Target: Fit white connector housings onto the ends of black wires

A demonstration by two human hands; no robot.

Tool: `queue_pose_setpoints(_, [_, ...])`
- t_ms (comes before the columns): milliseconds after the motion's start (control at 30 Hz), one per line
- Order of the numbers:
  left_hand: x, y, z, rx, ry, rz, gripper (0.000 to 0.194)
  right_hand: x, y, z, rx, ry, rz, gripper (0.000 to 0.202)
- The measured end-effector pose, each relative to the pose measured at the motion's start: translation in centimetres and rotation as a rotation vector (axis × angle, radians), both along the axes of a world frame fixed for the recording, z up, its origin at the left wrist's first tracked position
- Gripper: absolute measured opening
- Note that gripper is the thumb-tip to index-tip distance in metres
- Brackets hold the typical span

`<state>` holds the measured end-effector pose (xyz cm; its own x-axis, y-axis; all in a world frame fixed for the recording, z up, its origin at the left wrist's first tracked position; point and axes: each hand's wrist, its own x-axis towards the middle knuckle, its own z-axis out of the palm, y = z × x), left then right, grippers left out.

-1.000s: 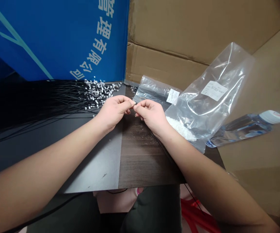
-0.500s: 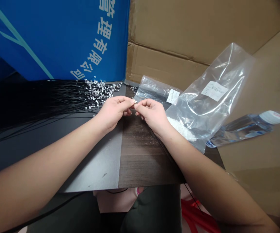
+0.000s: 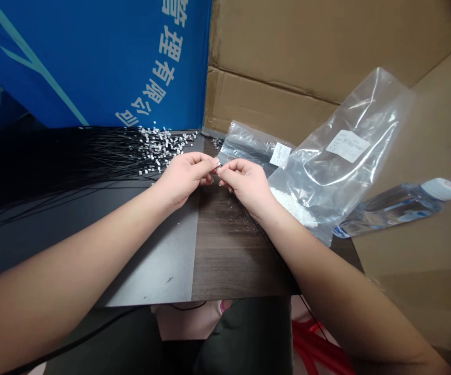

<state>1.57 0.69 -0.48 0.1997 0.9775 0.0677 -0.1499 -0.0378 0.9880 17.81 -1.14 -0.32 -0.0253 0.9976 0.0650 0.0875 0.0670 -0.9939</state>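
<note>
My left hand [image 3: 188,177] is closed in a pinch on a small white connector [image 3: 218,164], of which only a bit shows between the fingertips. Almost touching it, my right hand [image 3: 247,182] pinches the end of a thin black wire [image 3: 262,232]. That wire runs back beneath my right forearm and hangs over the table's front edge. Exactly how wire and connector meet is hidden by the fingers. To the left lies a big bundle of black wires [image 3: 73,156] with white connectors [image 3: 163,143] on their ends.
Behind my right hand lies a small clear bag [image 3: 245,143] with a label. A larger clear bag [image 3: 327,161] holds white pieces [image 3: 293,205]. A water bottle [image 3: 397,208] lies at the right. Cardboard [image 3: 280,99] and a blue panel [image 3: 132,57] stand behind the table [image 3: 229,265].
Both hands keep their pinch at nearly the same spot. The whole view has shifted very slightly; nothing was let go or taken up.
</note>
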Motion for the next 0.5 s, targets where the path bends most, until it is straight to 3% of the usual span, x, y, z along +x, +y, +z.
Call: queue_pose_setpoints(500, [-0.08, 0.19, -0.10, 0.031, 0.057, 0.022, 0.025, -0.10, 0.04, -0.29, -0.007, 0.024, 0.013, 0.006])
